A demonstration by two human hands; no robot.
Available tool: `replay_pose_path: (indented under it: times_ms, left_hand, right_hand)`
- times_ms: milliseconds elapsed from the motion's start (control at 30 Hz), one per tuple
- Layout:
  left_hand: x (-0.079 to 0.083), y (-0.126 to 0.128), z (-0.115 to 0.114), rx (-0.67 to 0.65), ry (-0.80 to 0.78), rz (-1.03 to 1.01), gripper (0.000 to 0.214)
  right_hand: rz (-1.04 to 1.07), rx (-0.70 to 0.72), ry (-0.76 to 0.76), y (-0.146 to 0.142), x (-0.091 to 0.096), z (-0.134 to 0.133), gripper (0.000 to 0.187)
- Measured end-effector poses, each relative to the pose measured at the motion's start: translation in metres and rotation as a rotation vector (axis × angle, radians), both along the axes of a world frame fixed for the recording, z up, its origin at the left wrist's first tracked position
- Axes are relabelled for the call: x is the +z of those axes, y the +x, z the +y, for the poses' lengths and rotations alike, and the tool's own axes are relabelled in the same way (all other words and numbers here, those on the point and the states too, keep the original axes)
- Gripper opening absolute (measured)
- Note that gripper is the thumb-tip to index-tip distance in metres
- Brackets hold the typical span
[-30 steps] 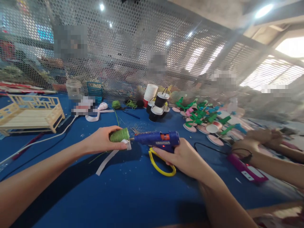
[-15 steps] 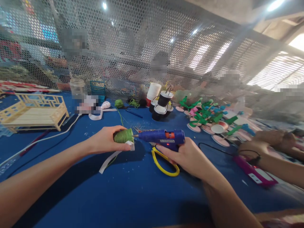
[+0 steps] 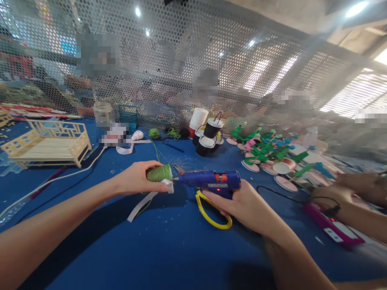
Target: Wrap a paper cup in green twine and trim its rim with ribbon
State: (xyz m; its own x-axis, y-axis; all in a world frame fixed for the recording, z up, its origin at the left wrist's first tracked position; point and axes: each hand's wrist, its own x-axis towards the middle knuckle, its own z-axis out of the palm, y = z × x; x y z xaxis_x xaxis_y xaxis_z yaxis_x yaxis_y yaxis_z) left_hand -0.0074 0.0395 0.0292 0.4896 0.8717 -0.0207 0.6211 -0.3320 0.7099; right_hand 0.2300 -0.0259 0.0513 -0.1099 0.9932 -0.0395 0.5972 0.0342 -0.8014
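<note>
My left hand [image 3: 137, 178] is closed around a small cup wrapped in green yarn [image 3: 159, 173], tilted on its side. A white ribbon [image 3: 143, 206] runs from the cup's rim, pressed there by my thumb, and its tail hangs over the table. In my right hand [image 3: 246, 205] is a blue hot glue gun [image 3: 208, 180] with a red light showing. Its nozzle meets the cup's rim; whether it touches, I cannot tell. Below the gun lie scissors with a yellow handle [image 3: 214, 223], partly hidden by my right hand.
A wooden miniature bed [image 3: 51, 145] stands at left. Behind are yarn balls [image 3: 154, 133], black-and-white buckets [image 3: 207, 143] and stacked paper cups [image 3: 198, 119]. Green craft pieces [image 3: 263, 153] crowd the right, near a purple power strip [image 3: 334, 227] and another person's hands [image 3: 335, 193]. Perforated metal mesh [image 3: 169, 60] rises behind.
The whole view has shifted slightly, so everything sits a little further right. My hands keep the cup and glue gun in nearly the same position relative to each other.
</note>
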Motion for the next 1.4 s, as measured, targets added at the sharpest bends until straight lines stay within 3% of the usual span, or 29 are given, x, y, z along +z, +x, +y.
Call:
replay_pose_path:
  times_ms: [100,533,900,1400]
  left_hand:
    - [0.002,0.0,-0.002,-0.008,0.012,-0.021,0.06]
    - [0.002,0.004,-0.009,-0.084,0.332,0.092,0.066]
    - [0.004,0.002,-0.007,-0.051,0.362,0.119,0.065]
    - [0.001,0.001,-0.011,-0.08,0.428,0.103,0.068]
  right_hand:
    - [-0.019,-0.009,-0.005,0.001,0.0,0.0,0.027]
    - [0.023,-0.063,-0.014,-0.001,-0.001,0.003,0.027]
    - [0.038,-0.011,-0.024,0.002,0.0,0.001,0.026]
    - [0.079,-0.082,-0.016,-0.001,-0.002,0.007,0.025]
